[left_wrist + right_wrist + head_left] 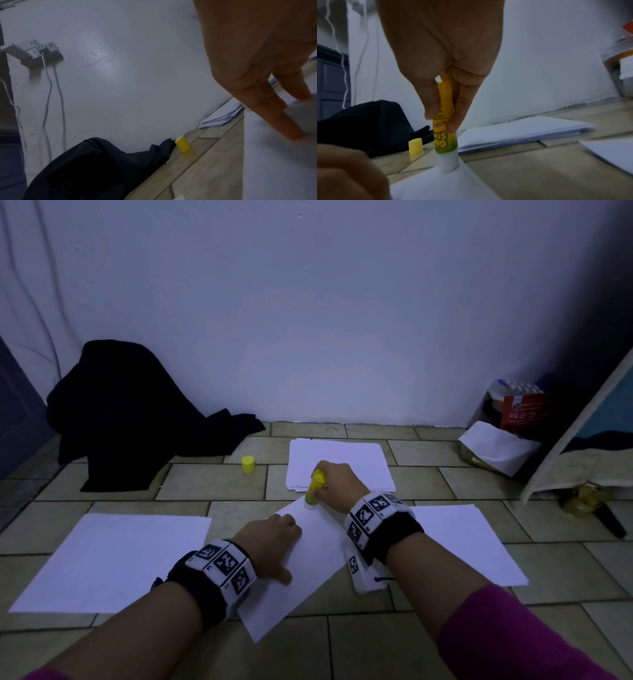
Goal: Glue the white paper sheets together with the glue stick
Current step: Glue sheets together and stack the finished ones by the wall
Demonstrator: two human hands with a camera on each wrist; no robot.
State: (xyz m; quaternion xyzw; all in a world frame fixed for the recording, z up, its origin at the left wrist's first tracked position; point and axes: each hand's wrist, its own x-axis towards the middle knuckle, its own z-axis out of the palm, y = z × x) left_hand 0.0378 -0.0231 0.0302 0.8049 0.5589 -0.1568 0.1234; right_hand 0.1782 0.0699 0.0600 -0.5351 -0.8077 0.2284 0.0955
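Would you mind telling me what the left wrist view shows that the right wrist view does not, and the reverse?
Only the left wrist view shows the wall socket with its plugged cables and the left hand pressing straight fingers on the angled sheet. Only the right wrist view shows the right hand gripping the glue stick, tip down on that sheet's corner. Both show the yellow cap, dark cloth and paper stack.

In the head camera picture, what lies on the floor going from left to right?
Black cloth → yellow cap → glue stick in the right hand → red-labelled package by the wall.
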